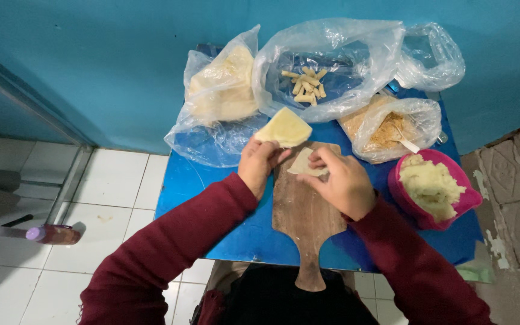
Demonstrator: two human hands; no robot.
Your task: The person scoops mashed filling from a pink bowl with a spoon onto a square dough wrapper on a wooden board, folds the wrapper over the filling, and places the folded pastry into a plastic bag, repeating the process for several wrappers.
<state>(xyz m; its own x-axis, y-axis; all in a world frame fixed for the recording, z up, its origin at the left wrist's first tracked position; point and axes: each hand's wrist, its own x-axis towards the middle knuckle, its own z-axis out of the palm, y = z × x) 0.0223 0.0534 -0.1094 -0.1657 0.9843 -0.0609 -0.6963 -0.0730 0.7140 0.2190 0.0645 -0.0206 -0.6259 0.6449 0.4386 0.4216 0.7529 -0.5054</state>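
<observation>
A: Listing containers: big clear bag [356, 54] with short rolled sticks [307, 84], bag [221, 90] of pale sheets, bag [392, 123] of crumbs with a spoon, pink bowl [452, 207] of mash.

B: Wrappers?

A: Pale, thin. Left hand [259, 164] pinches a folded wrapper [284, 127], lifted over the board's [305, 210] top, point aimed left. Right hand [345, 183] fingertips press a flat sheet [304, 162] on the board, long axis roughly diagonal.

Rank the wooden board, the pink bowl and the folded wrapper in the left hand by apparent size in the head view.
1. wooden board
2. pink bowl
3. folded wrapper, held by the left hand

The gaps are clear, with all three at similar distance.
</observation>
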